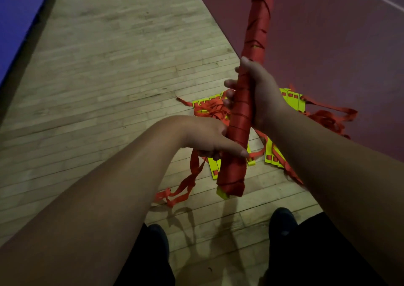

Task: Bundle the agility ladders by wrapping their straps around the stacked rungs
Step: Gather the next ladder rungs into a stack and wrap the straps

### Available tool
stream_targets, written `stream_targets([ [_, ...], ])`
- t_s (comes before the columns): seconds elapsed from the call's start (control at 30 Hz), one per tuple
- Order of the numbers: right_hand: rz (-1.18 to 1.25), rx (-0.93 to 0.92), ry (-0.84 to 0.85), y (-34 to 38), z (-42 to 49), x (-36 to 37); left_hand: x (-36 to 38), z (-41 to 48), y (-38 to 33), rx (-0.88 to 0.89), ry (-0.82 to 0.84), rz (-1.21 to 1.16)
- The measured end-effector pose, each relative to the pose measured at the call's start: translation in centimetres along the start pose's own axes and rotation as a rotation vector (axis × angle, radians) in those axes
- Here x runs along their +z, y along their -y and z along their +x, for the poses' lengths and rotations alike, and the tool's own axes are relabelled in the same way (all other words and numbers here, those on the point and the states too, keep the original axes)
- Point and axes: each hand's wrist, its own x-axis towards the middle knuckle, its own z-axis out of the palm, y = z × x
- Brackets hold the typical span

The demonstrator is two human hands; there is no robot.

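The person holds one long bundle [240, 115] up in the air with both hands, and it tilts away from them toward the top of the view. It is wrapped round and round in red strap, so it looks like a red stick. One small yellow tip [222, 192] pokes out at its near, low end. The right hand [262, 93] grips the bundle near the middle, with its fingers curled tight around it from the right side. The left hand [207, 137] holds the bundle lower down, with the thumb lying flat across the front and the other fingers curled underneath. One loose tail [185, 185] of red strap hangs down from the left hand and reaches the floor [109, 77]. Under the bundle, on the wood floor, lies a messy pile of flat yellow rungs [294, 100] mixed with loose red straps [332, 115]. The rungs show in about four spots, but the arms hide some, so I cannot count them all. A dark red mat [328, 45] covers the floor on the right, and a blue strip [17, 12] runs along the far left. Two dark shoes show at the bottom, one on the left [158, 239] and one on the right [282, 222].
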Motion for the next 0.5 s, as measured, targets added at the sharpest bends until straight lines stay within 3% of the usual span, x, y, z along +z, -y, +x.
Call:
stream_targets([
  [0.1, 0.13, 0.067, 0.117, 0.8, -0.7, -0.2, 0.1, -0.6, 0.1, 0.062, 0.167, -0.168],
  [0.2, 0.152, 0.089, 0.15, 0.8, -0.6, -0.2, 0.4, -0.6, -0.2, 0.08, 0.228, -0.197],
  [0.4, -0.222, -0.017, -0.061, -0.9, 0.5, 0.2, 0.1, -0.2, -0.9, -0.041, 0.016, 0.219],
  [0.5, -0.342, -0.124, -0.171, -2.3, 1.0, 0.0, 0.8, 0.2, -1.3, -0.117, -0.059, 0.252],
])
